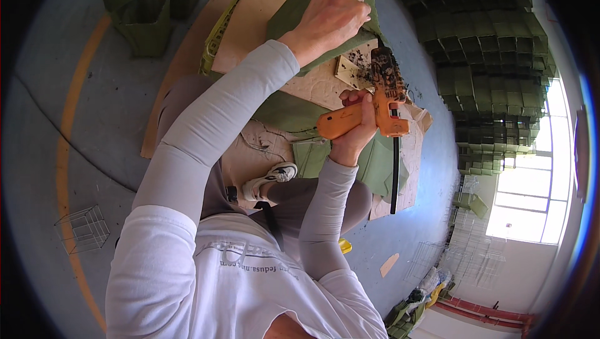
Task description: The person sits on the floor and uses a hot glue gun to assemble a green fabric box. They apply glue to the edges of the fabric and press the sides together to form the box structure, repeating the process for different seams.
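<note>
My left hand [336, 21] is closed, its fingers curled over the edge of a green tapered box [294, 17] that lies tilted in front of me. My right hand [355, 142] grips an orange glue gun [340, 121], its front part smeared black and its nozzle pointing away from me toward the box's edge. A black glue stick [395, 179] sticks out of its back end. Beneath the nozzle, a small board [354, 75] is covered in dark crumbs and smears. Whether the nozzle touches the box cannot be made out.
Cardboard sheets [240, 57] lie under the work, with green panels [375, 167] near my knees. Several green boxes [147, 23] stand at the far left. Tall stacks of green boxes [481, 57] line the right. Wire frames [84, 229] and a cable [69, 142] lie on the floor.
</note>
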`<state>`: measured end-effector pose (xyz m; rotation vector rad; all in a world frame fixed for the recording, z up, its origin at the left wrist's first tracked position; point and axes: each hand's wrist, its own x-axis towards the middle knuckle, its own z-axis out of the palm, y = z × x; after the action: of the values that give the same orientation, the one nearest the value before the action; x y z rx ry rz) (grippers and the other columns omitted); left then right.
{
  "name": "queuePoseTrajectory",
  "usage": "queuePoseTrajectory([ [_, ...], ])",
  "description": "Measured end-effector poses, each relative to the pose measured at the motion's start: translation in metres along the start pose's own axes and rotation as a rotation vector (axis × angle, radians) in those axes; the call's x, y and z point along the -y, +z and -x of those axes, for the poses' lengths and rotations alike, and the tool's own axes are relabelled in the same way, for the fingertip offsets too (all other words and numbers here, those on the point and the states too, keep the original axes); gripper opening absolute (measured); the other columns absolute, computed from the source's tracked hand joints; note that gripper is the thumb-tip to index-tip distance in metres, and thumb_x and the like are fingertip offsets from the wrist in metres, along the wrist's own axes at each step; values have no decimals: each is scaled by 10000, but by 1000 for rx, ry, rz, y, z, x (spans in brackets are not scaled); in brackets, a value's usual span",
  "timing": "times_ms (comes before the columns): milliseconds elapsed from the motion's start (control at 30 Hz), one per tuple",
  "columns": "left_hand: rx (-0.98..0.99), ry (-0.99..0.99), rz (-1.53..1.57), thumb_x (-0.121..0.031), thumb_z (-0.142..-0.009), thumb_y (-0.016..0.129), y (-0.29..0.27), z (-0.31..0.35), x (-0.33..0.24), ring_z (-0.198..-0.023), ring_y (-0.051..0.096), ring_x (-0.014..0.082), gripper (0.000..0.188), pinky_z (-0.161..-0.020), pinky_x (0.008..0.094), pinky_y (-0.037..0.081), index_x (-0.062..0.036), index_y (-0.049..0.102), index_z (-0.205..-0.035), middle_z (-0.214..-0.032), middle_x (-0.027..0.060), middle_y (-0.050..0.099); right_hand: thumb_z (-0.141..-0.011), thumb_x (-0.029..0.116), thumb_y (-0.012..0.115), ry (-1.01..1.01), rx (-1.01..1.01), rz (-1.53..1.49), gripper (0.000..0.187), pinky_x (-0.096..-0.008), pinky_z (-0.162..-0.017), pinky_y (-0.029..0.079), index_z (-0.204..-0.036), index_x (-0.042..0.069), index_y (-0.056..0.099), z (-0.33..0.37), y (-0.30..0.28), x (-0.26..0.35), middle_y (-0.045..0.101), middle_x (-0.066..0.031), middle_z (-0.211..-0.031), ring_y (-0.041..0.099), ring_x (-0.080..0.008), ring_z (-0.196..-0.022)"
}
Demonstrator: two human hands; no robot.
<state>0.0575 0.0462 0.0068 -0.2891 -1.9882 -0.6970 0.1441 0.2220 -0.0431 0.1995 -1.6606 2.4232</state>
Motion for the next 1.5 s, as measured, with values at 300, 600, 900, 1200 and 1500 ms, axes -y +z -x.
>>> queuePoseTrajectory([
  [300, 27, 4, -16, -217, -803, 652, 2, -1, -1, -733, 589, 209, 167, -642, 332, 498, -70, 651, -725, -699, 30, 603, -897, 151, 538, 21, -1, -31, 159, -358, -745, 432, -874, -7, 540, 4, 5, 0, 509, -92, -768, 520, -236, -761],
  [600, 7, 33, -20, -222, -809, 648, 2, -3, -1, -729, 587, 206, 171, -640, 335, 501, -77, 649, -718, -682, 31, 592, -875, 97, 569, 27, 23, -61, 110, -333, -713, 438, -923, 10, 520, 10, 14, 4, 531, -73, -770, 548, -212, -729],
  [900, -27, 41, -11, -227, -814, 645, 2, 0, 2, -713, 578, 204, 185, -631, 331, 501, -78, 637, -705, -678, 25, 586, -894, 151, 540, 26, -31, -55, 156, -353, -729, 432, -868, -3, 552, 3, 2, -3, 507, -84, -768, 511, -220, -746],
  [1200, 0, 26, -23, -220, -810, 648, 2, -1, 0, -707, 576, 200, 176, -628, 326, 499, -77, 642, -709, -679, 23, 589, -887, 120, 548, 31, -23, -45, 126, -356, -709, 446, -893, -6, 542, 13, 20, 3, 528, -81, -767, 517, -209, -729],
  [1500, -6, 22, -28, -221, -798, 659, 4, -3, -2, -697, 573, 192, 166, -600, 327, 496, -80, 657, -711, -676, 14, 595, -863, 42, 555, 50, 13, -81, 114, -325, -683, 449, -954, 5, 497, 16, 21, 3, 521, -65, -780, 536, -191, -711],
])
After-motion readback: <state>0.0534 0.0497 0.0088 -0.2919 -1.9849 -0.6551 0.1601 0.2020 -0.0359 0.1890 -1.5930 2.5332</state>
